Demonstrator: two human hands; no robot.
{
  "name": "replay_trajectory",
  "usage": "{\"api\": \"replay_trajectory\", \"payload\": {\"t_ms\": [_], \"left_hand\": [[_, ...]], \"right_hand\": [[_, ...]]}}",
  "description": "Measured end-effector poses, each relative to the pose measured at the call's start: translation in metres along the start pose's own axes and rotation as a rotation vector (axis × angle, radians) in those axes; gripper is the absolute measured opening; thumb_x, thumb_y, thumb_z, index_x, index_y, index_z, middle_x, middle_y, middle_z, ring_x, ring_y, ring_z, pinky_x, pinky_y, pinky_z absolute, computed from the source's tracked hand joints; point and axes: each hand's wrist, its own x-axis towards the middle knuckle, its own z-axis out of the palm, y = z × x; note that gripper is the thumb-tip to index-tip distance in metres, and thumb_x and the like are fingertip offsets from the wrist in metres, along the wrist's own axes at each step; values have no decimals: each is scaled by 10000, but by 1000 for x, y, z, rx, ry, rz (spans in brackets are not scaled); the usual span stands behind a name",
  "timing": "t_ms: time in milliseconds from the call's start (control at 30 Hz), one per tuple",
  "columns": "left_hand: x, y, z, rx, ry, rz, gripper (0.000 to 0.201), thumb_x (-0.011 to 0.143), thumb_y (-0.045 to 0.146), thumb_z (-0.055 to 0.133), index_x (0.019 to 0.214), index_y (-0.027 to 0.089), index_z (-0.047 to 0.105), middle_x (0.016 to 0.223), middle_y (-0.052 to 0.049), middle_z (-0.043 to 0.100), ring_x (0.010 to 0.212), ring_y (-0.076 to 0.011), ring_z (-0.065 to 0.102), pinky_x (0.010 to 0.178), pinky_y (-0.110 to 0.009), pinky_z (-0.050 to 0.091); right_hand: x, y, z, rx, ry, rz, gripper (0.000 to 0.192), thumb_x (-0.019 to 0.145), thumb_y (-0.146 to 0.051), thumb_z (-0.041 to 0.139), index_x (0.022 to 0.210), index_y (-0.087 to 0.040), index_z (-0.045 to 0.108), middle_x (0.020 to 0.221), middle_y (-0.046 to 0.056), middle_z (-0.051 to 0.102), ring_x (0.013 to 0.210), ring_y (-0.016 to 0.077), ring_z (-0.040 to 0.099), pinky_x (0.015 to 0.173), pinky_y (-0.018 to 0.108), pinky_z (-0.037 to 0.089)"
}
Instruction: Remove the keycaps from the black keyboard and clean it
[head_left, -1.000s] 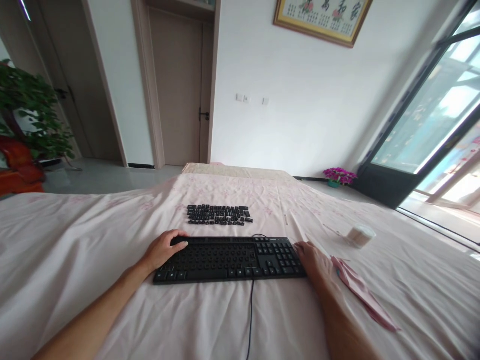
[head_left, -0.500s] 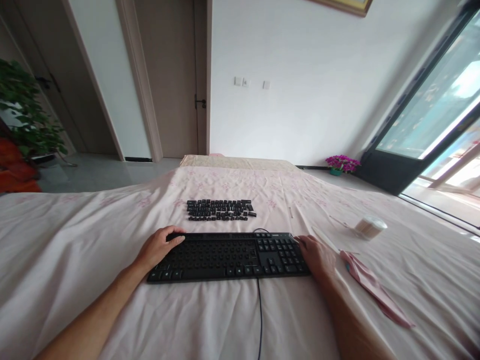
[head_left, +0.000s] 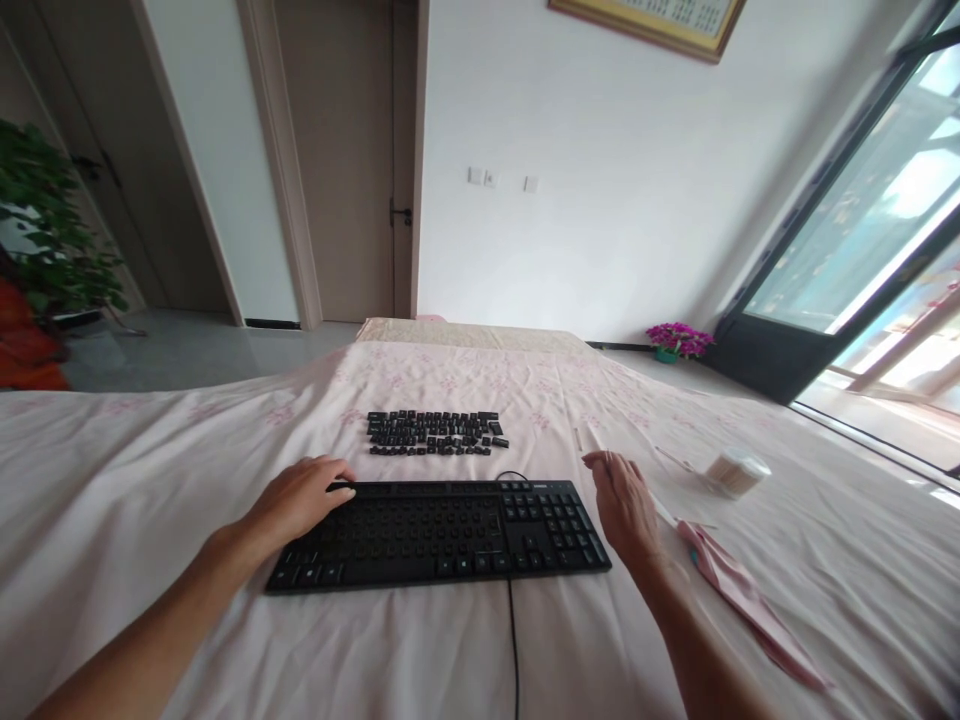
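Note:
A black keyboard lies on a pale pink cloth, with most main keycaps off and its cable running toward me. My left hand rests on the keyboard's top-left corner, fingers curled over its back edge. Beside the keyboard's right end, my right hand hovers just off it, fingers loosely together with nothing held. Rows of removed black keycaps lie on the cloth behind the keyboard.
A small round container of cotton swabs stands at the right, and a folded pink cloth lies near my right wrist. Thin white sticks lie right of the keycaps. A plant, doors and a glass door ring the room.
My right hand has lifted off the keyboard's right end and now hovers beside it. The keyboard sits slightly closer to me and farther from the keycaps. My left hand stays on its left corner.

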Motion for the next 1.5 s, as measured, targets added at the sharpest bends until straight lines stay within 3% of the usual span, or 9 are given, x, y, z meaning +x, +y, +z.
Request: {"api": "replay_trajectory", "payload": {"t_ms": [133,300,500,700,933,1100,1267,1400,1500], "left_hand": [[11,63,-3,1,-22,166,185,731,303,621,903,287,689,982,-22,702,982,-269,624,840,-334,442],[41,136,33,-81,-136,301,103,690,214,663,762,276,701,757,-6,706,765,-228,665,682,-285,466],[68,165,91,-341,-90,277,147,763,195,607,847,246,717,830,-27,735,795,-205,676,681,-275,491],[66,153,120,-477,57,209,173,797,132,553,850,212,697,871,-22,714,843,-173,650,766,-266,477],[62,147,113,-576,4,230,169,809,148,557,908,196,686,881,-24,701,832,-163,643,762,-254,476],[57,139,81,-553,-104,274,174,802,166,573,917,193,699,925,-22,716,868,-165,648,774,-253,475],[31,93,26,-410,-181,336,209,792,280,641,982,208,688,976,-26,695,904,-180,630,803,-268,472],[-11,38,-11,-182,-256,383,655,611,456,798,1212,285,602,1223,-43,599,1155,-270,521,998,-373,392],[-42,1,-18,-37,-245,334,1031,470,483,860,1390,344,416,1459,-67,373,1341,-352,312,1093,-468,278]], "right_hand": [[23,-40,-22,70,-25,-39,376,990,-291,213,946,-240,583,845,31,633,842,204,564,782,324,402],[44,-67,-13,365,-171,-35,356,991,-375,253,1050,-253,583,790,-1,618,743,167,574,688,293,416],[49,-56,31,905,-322,132,298,847,-415,548,1033,-183,566,876,40,652,711,161,600,504,230,439],[29,-53,45,928,-259,150,302,925,-435,474,939,-168,614,645,-3,590,519,101,485,487,216,381],[19,-60,51,918,-235,158,334,947,-461,432,937,-181,615,595,-10,574,482,104,455,478,228,365],[15,-71,43,918,-169,161,266,942,-415,465,954,-189,605,685,6,620,520,101,497,495,223,394],[8,-91,36,1054,-86,221,234,910,-393,538,1063,-217,556,878,21,649,506,73,494,456,199,391],[-2,-110,33,1098,-85,268,258,912,-403,533,1096,-222,553,873,22,641,506,76,504,436,194,388],[-15,-122,34,1131,-108,241,256,922,-403,513,1102,-225,549,895,29,634,532,86,530,446,205,412]]}}
